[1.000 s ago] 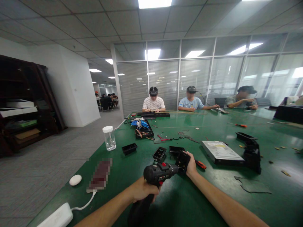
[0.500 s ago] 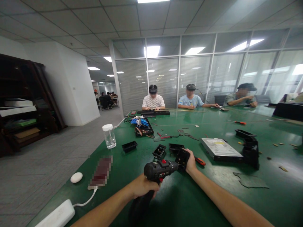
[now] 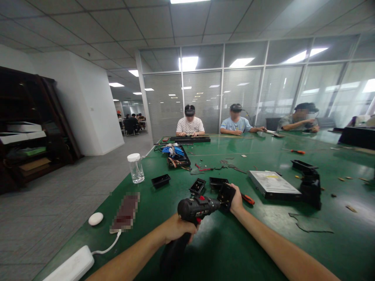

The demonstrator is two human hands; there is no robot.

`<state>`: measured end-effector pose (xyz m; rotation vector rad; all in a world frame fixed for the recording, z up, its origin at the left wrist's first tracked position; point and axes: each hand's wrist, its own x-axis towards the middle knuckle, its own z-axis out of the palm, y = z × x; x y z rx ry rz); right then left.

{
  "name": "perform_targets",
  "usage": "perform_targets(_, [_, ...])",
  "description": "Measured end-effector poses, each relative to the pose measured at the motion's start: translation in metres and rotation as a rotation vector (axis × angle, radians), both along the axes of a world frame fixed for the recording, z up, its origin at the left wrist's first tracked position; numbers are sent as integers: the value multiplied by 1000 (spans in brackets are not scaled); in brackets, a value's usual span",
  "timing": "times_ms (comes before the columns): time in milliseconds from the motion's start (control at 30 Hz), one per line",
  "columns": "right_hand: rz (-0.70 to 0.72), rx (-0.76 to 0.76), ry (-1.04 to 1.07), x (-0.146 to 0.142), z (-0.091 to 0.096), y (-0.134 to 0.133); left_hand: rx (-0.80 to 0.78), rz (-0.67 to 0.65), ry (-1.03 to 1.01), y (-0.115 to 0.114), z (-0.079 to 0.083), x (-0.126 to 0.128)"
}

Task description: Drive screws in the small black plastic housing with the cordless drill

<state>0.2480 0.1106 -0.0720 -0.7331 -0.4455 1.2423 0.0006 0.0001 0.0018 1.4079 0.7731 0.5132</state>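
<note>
Wrapped round the grip of a black cordless drill (image 3: 195,208) is my left hand (image 3: 179,229). The drill points right, and its chuck end meets the inner side of a small black plastic housing (image 3: 226,195). My right hand (image 3: 236,198) grips that housing by its right side and holds it tilted up towards the drill. The bit's tip is too small to make out. Just beyond lie more black plastic housings: one (image 3: 197,187) behind the drill, one (image 3: 216,182) partly behind the held piece, and one (image 3: 161,181) farther left.
A screwdriver with an orange handle (image 3: 247,199) lies beside my right hand. Right of it are a silver disc drive (image 3: 274,184) and a black bracket (image 3: 311,187). At left stand a clear jar (image 3: 136,168), a phone (image 3: 125,212) and a white power strip (image 3: 72,265). Several people sit across the green table.
Almost nothing differs. The drill and the held housing stay in the same place, with only a tiny shift of the view. Across the table, a person's hand has moved slightly left.
</note>
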Motion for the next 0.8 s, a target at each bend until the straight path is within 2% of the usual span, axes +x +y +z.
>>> perform_targets(333, [-21,26,-28,0,0,-1,-1,-10,5,0,-1,0])
perform_targets(567, [-16,25,-13,2,-5,3,27,-9,-15,1,-7,0])
perform_targets(800, [10,15,1,4,-8,6,21,1,30,-1,2,2])
